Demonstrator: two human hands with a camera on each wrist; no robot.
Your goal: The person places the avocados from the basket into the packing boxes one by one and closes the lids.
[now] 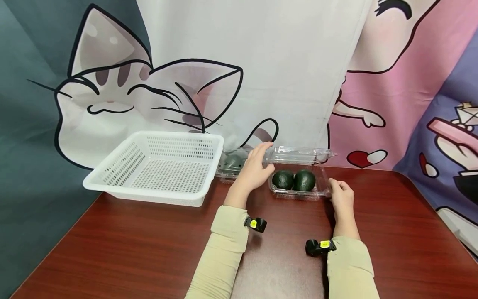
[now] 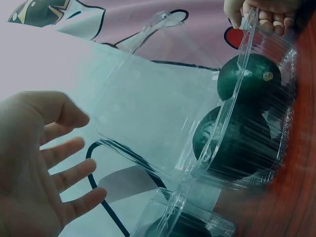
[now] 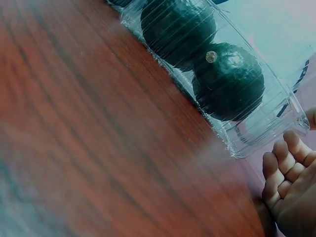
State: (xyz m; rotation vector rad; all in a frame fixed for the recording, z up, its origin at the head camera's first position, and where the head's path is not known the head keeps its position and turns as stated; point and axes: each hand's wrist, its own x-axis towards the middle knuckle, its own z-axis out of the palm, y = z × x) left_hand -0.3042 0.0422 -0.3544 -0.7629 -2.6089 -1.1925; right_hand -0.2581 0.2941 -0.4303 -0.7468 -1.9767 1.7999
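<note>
Two dark green avocados [image 1: 304,180] sit side by side in a clear plastic clamshell box [image 1: 322,192]. Its hinged lid [image 1: 298,155] stands raised at the back. With thumb and fingers, my right hand [image 1: 342,199] pinches the box's right corner, as the left wrist view [image 2: 264,17] also shows. My left hand [image 1: 255,168] hovers at the box's left side, fingers spread and holding nothing. In the left wrist view it is apart from the lid. Partly hidden behind that hand is a second clear box [image 1: 223,174] with dark green fruit inside.
A white perforated plastic basket [image 1: 149,196] stands on the left of the reddish-brown wooden table [image 1: 149,241], beside the second box. Behind the table hangs a cloth [image 1: 298,74] printed with cartoon figures, close to the raised lid.
</note>
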